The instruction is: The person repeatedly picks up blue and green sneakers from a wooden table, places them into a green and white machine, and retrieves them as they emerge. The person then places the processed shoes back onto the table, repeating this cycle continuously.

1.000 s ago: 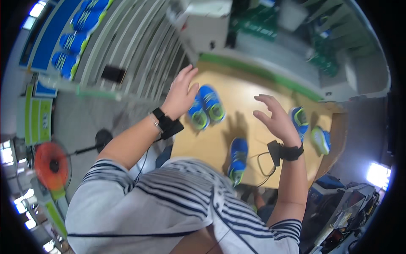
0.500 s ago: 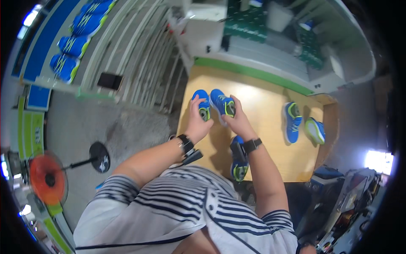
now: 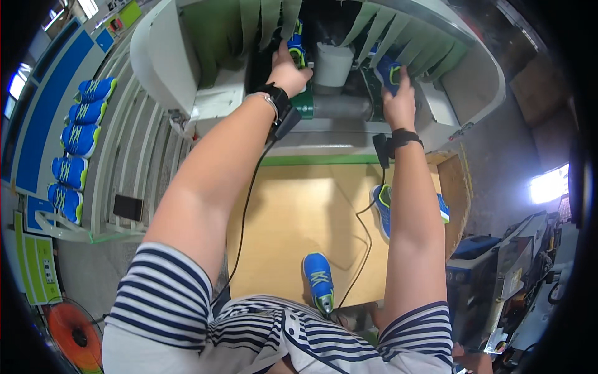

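Observation:
Both my arms reach forward into the opening of a white machine (image 3: 163, 59) fringed with hanging green strips (image 3: 430, 56). My left hand (image 3: 288, 73) is closed round the heel end of a blue sneaker (image 3: 296, 41) with a yellow-green collar, over the left green belt (image 3: 303, 105). Over the right green belt (image 3: 372, 84), my right hand (image 3: 400, 105) grips the heel end of another blue sneaker (image 3: 387, 70). Strips and shadow partly cover both toes. Whether the soles touch the belts I cannot tell. Each wrist wears a black strap with a small device.
A white block (image 3: 333, 65) stands between the belts, above a grey roller (image 3: 341, 107). On the wooden table (image 3: 280, 206) lie a blue sneaker (image 3: 319, 277) near me and two more by my right forearm. Several sneakers (image 3: 80, 139) line the left rack. Cables hang from my wrists.
Both hands have carried their sneakers forward from the table into the machine's opening. My view has shifted toward the machine with them.

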Available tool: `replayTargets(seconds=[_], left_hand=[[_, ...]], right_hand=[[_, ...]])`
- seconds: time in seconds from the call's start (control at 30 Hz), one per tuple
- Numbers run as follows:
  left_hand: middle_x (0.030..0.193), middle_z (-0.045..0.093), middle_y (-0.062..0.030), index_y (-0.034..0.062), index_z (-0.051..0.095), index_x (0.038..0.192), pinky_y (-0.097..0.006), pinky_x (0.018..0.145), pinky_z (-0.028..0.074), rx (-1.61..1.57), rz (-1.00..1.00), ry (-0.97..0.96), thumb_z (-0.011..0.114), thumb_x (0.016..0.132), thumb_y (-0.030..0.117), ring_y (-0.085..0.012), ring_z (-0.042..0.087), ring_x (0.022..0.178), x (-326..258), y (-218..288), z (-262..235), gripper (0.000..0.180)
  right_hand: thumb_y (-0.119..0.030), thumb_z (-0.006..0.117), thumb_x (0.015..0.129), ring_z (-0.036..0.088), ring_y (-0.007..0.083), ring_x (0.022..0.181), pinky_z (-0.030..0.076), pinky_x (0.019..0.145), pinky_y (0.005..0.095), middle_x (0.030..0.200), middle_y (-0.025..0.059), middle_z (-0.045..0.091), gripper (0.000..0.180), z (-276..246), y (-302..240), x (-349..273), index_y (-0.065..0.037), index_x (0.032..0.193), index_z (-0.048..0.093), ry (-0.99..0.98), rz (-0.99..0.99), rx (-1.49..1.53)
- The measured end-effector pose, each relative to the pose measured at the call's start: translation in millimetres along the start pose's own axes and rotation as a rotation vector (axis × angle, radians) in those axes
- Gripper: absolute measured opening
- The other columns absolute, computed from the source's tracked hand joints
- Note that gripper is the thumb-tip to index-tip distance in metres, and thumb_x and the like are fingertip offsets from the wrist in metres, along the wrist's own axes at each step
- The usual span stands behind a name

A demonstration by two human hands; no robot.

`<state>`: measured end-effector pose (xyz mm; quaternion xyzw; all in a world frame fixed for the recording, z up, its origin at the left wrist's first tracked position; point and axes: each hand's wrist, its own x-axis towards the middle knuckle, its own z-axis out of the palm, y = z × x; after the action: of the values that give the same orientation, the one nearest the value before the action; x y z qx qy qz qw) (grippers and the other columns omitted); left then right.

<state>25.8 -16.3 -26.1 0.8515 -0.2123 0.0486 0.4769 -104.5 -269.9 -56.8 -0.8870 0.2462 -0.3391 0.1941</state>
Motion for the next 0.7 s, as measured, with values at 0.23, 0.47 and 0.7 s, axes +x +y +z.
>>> replayTargets(seconds=[0.23, 0.47, 0.7], left_hand=[[0.163, 0.027, -0.0239, 0.0009, 0.029, 0.157, -0.047, 0.124, 0.023, 0.167, 0.467, -0.071, 0.062, 0.096, 0.017, -0.0402, 0.027, 0.151, -139, -24, 3, 0.071], [0.168, 0.015, -0.0213, 0.0134, 0.026, 0.161, -0.064, 0.122, 0.012, 0.7, 0.22, -0.823, 0.054, 0.1, 0.045, -0.0449, 0.012, 0.154, -423, -158, -35, 0.074], [0.168, 0.008, -0.0252, 0.0125, 0.024, 0.161, -0.072, 0.116, 0.009, 0.596, -0.151, -0.767, 0.056, 0.099, 0.049, -0.0513, 0.006, 0.153, -434, -120, -6, 0.079]], right_hand=[[-0.008, 0.068, 0.088, 0.051, 0.0405, 0.132, 0.041, 0.11, 0.046, 0.145, 0.0254, 0.052, 0.081, -48, 34, -69, -0.012, 0.16, 0.03, -0.074, -0.115, 0.327], [-0.03, 0.072, 0.093, 0.07, 0.027, 0.101, 0.054, 0.089, 0.0361, 0.115, 0.0186, 0.072, 0.05, -189, 37, -318, -0.005, 0.135, 0.062, -1.266, 0.527, 0.241], [-0.025, 0.087, 0.077, 0.05, 0.0363, 0.137, 0.04, 0.113, 0.0377, 0.144, 0.0281, 0.053, 0.09, -237, 44, -475, 0.004, 0.149, 0.041, -1.024, 0.573, 0.287]])
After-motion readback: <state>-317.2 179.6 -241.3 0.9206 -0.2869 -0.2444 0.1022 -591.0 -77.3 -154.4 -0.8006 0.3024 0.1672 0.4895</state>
